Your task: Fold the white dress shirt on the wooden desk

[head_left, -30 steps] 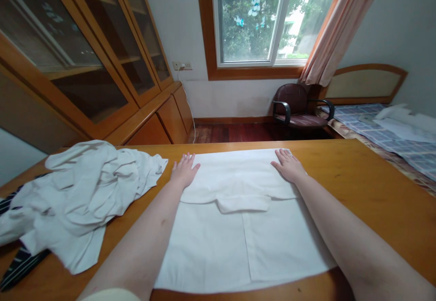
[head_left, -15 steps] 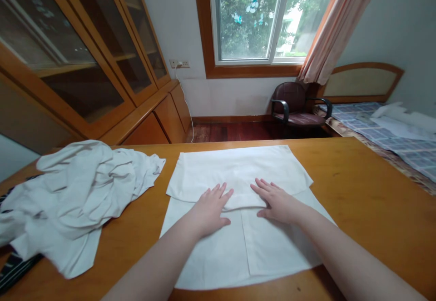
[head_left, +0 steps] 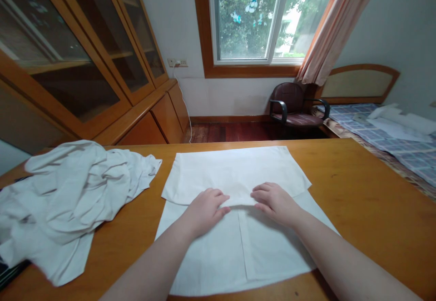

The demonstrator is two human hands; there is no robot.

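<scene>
A white garment [head_left: 238, 173] lies flat on the wooden table [head_left: 368, 201], its far part folded back over the near part. My left hand [head_left: 204, 210] rests at the middle of the fold's edge with its fingers curled onto the cloth. Just to the right, my right hand [head_left: 274, 201] lies on the same edge, its fingers bent and pinching at the cloth. The two hands are a short gap apart over the small flap in the middle.
A crumpled heap of white clothes [head_left: 68, 201] covers the table's left side. Beyond the table stand a wooden glass-door cabinet [head_left: 85, 64], a dark armchair [head_left: 293, 107] under the window, and a bed [head_left: 391, 132] at the right.
Both hands came back from the garment's far corners to the middle of the folded edge. Their fingers, flat half a second ago, are now curled on the cloth.
</scene>
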